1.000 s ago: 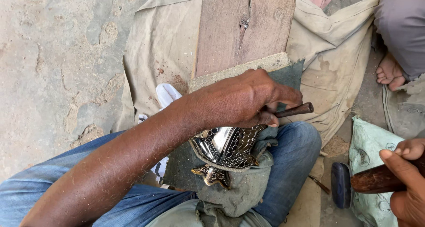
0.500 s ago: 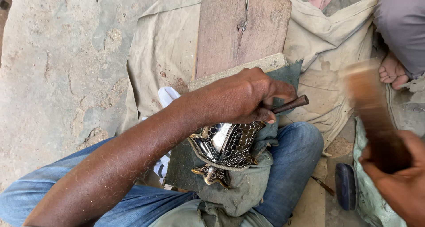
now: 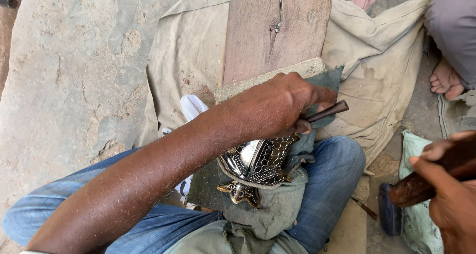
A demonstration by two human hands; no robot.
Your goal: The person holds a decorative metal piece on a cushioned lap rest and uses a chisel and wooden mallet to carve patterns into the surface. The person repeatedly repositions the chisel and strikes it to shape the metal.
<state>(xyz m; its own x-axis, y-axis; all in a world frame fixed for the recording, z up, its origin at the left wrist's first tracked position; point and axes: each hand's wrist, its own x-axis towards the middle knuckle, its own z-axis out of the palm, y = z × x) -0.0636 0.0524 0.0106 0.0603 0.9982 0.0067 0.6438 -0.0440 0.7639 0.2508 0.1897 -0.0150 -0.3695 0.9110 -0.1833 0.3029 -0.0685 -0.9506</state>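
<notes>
The left hand (image 3: 277, 105) is clamped on a thin dark metal chisel (image 3: 327, 111) — the patterned silver-and-black metal ornament (image 3: 258, 162) lies just below its fingers. The right hand (image 3: 446, 184), well apart, grips a brown wooden mallet (image 3: 426, 177).

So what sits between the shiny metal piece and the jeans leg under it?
In the head view, a grey-green cloth lies bunched between the metal piece and the jeans, cradling it.

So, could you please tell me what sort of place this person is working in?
Probably an informal floor-level metalcraft workshop. The person sits on bare, pitted concrete ground, a worn wooden board lies on a dusty beige cloth, and a shiny engraved metal piece rests on the lap, with the left hand holding a slim dark chisel.
</notes>
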